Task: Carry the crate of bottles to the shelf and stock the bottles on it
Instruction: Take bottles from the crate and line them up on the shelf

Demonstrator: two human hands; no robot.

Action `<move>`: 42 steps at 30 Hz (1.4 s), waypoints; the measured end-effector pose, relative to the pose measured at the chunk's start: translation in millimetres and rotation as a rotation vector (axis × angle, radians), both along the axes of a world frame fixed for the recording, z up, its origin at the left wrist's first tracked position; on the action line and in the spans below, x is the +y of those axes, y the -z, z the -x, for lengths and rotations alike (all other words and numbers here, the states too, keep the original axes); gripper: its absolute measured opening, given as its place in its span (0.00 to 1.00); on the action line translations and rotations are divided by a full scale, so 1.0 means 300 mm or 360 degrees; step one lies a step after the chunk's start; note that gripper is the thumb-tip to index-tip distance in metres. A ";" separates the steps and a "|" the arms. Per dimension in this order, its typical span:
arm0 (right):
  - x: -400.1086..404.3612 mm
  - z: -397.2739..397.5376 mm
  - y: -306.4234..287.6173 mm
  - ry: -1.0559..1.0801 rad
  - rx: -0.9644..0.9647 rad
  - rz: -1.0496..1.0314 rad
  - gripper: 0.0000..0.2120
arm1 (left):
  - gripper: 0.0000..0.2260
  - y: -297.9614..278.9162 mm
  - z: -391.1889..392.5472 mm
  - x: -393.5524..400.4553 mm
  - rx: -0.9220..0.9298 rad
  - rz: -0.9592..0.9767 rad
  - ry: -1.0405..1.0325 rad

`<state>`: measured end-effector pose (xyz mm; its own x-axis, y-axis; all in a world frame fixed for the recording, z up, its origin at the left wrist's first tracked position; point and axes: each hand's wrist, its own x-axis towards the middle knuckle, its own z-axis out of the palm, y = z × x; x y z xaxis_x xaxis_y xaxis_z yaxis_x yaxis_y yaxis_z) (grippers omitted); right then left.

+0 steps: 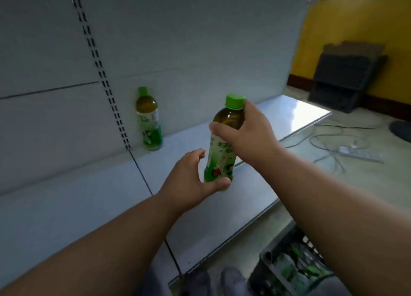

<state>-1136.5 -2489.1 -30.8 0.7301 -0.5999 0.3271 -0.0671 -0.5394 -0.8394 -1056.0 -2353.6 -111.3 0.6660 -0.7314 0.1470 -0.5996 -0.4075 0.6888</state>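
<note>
At the bottom edge, the person's shoes stand on the floor just beside the shelf's front edge. To their right sits the dark crate, blurred, with green-capped bottles inside; the right forearm crosses over part of it.

Both arms reach out over the white shelf. The left hand cups the base of a bottle, thumb pressed under its bottom edge, the other fingers loosely curved along the left side of the label. The right hand grips the same bottle round its shoulder just below the green cap, thumb across the front and fingers wrapped behind. The bottle is held almost upright, above the shelf's middle; whether its base touches the shelf cannot be told.

Farther back, a second bottle stands upright at the shelf's rear edge, touching the back panel, just right of the slotted upright.

Beyond the shelf's right end, a power strip and cables lie on the floor, and dark crates lean against the yellow wall.
</note>
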 end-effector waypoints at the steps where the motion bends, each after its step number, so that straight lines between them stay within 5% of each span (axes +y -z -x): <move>1: -0.001 -0.039 0.002 -0.0045 0.0003 0.0001 0.19 | 0.48 0.010 -0.031 0.008 -0.0004 -0.0023 -0.0051; 14: -0.159 -0.608 0.180 -0.0428 0.0146 0.0019 0.21 | 0.47 0.266 -0.423 -0.138 -0.0134 -0.0547 -0.0705; 23: -0.147 -0.596 0.286 -0.0308 0.0257 0.0040 0.45 | 0.48 0.334 -0.424 -0.135 -0.0306 -0.0906 -0.0725; 31: -0.154 -0.718 0.288 -0.0358 0.0318 0.0203 0.37 | 0.50 0.345 -0.435 -0.144 -0.0339 -0.0937 -0.0755; 42: -0.210 -0.931 0.294 -0.0423 0.0407 0.0330 0.38 | 0.49 0.341 -0.432 -0.147 -0.0332 -0.0951 -0.0792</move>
